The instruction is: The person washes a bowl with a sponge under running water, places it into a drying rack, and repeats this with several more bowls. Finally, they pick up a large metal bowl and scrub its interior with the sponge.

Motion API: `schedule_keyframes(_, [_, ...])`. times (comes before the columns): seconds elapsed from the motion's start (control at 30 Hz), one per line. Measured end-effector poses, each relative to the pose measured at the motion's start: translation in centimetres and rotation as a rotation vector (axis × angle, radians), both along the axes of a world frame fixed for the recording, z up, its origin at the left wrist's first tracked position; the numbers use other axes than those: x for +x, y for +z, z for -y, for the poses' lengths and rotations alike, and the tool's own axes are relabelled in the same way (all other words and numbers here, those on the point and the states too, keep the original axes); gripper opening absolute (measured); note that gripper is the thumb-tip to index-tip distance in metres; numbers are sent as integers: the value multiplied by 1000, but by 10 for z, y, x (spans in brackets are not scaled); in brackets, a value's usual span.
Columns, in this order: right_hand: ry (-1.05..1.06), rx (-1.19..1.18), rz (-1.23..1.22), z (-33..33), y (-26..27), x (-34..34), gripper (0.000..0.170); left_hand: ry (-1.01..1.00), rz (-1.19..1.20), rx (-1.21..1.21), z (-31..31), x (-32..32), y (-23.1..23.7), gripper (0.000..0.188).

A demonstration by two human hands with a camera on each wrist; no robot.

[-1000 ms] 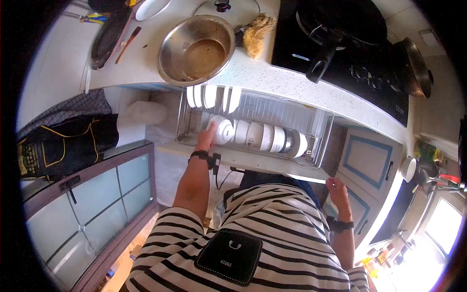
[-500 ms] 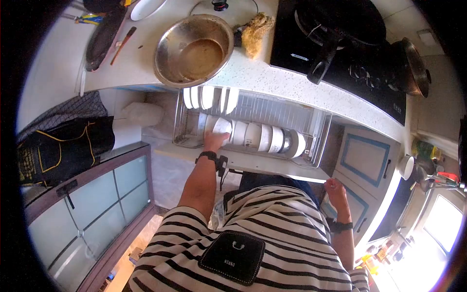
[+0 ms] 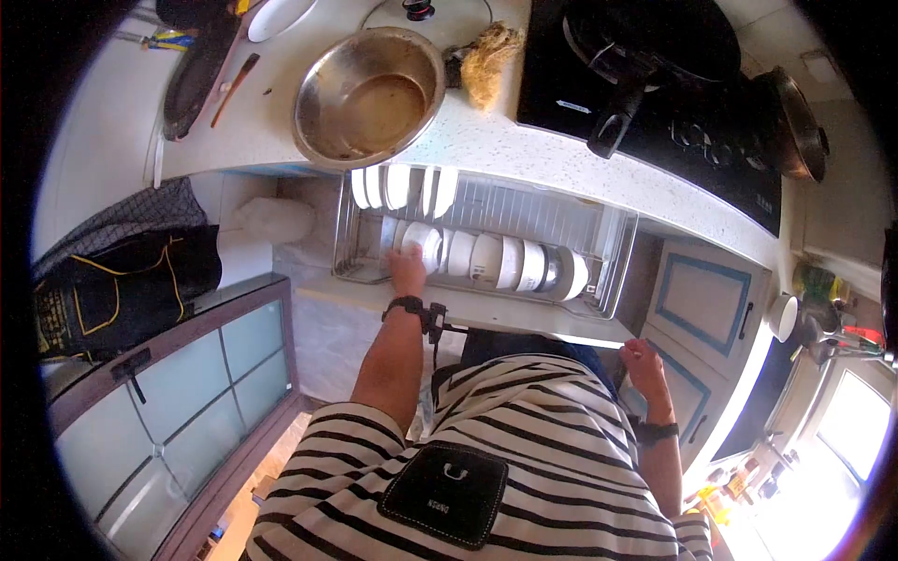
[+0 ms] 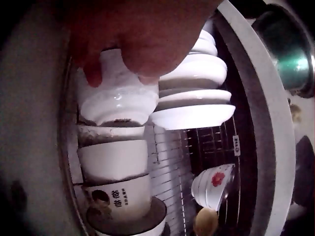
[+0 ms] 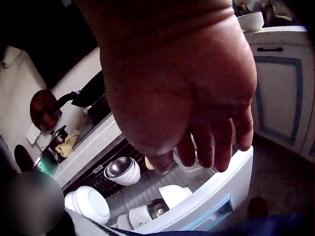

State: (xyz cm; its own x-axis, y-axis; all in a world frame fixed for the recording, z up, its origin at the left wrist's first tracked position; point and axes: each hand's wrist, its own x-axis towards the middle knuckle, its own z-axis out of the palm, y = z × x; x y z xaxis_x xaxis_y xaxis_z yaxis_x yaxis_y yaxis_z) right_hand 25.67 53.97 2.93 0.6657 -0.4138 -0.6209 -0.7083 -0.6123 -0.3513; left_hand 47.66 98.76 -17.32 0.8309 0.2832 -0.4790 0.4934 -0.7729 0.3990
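My left hand (image 3: 408, 271) grips a white bowl (image 4: 118, 105) at the left end of a row in the wire rack of a pulled-out drawer. In the left wrist view, its fingers lie on both sides of the bowl, whose foot faces along the row. Beside it stand more white bowls (image 4: 114, 160) on their sides, one with dark lettering (image 4: 120, 196). Behind them, several white plates (image 3: 398, 187) stand on edge. My right hand (image 3: 645, 366) is at the drawer front's (image 3: 561, 327) right corner, its fingers loosely bent and holding nothing.
Above the drawer, a steel basin (image 3: 369, 98), a glass lid (image 3: 449, 11) and a yellowish cloth (image 3: 491, 70) lie on the counter (image 3: 468, 140). A black pan (image 3: 655, 42) sits on the cooktop at right. A glass-paned door (image 3: 187, 374) stands to the left.
My left hand first moved right and forward over the end bowl, then drew back slightly left, keeping at that bowl. The right hand stayed by the drawer corner.
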Motion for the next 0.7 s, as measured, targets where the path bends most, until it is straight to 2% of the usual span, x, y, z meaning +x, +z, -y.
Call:
schedule_keyframes(0.03, [-1, 9, 10, 1, -2, -2, 31, -30, 89, 51, 4, 0, 12, 57])
schedule_keyframes(0.1, [-12, 2, 18, 3, -8, -6, 31, 26, 362, 60, 6, -3, -2, 49])
schedule_keyframes(0.2, [-40, 4, 3, 0, -2, -9, 31, -104, 96, 127, 12, 5, 10, 55])
schedule_keyframes(0.3, [-44, -8, 5, 2, -3, -11, 31, -11, -14, 191, 37, 9, 51, 74])
schedule_keyframes(0.4, [-52, 22, 13, 2, -3, -15, 31, -41, -55, 188, 30, 7, 40, 98])
schedule_keyframes(0.5, [-66, 55, -19, -3, 10, -8, 30, -12, -191, 251, 32, 16, 49, 108])
schedule_keyframes(0.6, [-66, 44, -30, -4, 13, -8, 29, -65, -169, 439, 40, 11, 49, 108])
schedule_keyframes(0.7, [-81, 50, -6, 0, 7, -17, 27, -44, -157, 447, 45, 8, 53, 107])
